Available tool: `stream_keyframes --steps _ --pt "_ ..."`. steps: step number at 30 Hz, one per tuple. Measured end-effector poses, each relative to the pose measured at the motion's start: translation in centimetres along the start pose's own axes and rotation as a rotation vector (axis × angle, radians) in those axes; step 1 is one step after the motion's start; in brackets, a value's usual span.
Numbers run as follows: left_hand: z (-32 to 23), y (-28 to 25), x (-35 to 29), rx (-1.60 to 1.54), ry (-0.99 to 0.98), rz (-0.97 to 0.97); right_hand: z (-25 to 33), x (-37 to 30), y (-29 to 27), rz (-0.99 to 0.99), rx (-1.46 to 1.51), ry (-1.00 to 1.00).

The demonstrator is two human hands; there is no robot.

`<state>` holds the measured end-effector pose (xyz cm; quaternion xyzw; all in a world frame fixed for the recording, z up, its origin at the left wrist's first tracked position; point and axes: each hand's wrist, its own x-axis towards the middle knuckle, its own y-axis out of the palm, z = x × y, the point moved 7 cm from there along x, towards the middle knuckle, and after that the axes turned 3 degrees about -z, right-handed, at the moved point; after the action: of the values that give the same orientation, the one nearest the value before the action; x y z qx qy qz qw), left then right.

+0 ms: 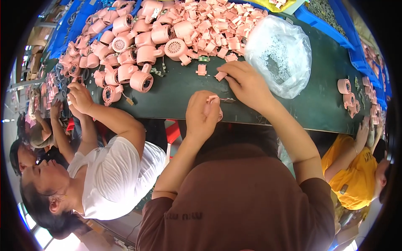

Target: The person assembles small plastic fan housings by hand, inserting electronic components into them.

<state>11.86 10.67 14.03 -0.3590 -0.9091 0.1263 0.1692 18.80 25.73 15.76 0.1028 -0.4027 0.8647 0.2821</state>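
Note:
Near the table's front edge, my left hand [197,117] is closed around a pink plastic housing [220,114]; the fingers cover most of it. A small circuit board [228,100] juts out from its top toward the right. Farther forward, my right hand [249,83] pinches a small pink plastic piece [220,76] between thumb and fingertips, just above the table. Left of that piece lies a similar loose pink part [201,70], with a small green circuit board [204,59] behind it.
Pink fan-like housings [144,54] are heaped at the far left, beside a pile of small pink parts [222,25]. A clear plastic bag [289,62] of small transparent pieces stands to the right. Blue bins [322,27] line the back. Co-workers sit on both sides.

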Motion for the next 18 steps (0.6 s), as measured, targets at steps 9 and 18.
stream_keyframes --steps 9,18 --pt "1.7 -1.4 -0.7 -0.091 -0.156 -0.048 -0.7 -1.4 0.3 0.254 -0.082 -0.093" --pt "1.2 -1.2 0.3 0.005 -0.066 -0.190 0.5 -2.8 0.6 0.149 -0.167 0.084"
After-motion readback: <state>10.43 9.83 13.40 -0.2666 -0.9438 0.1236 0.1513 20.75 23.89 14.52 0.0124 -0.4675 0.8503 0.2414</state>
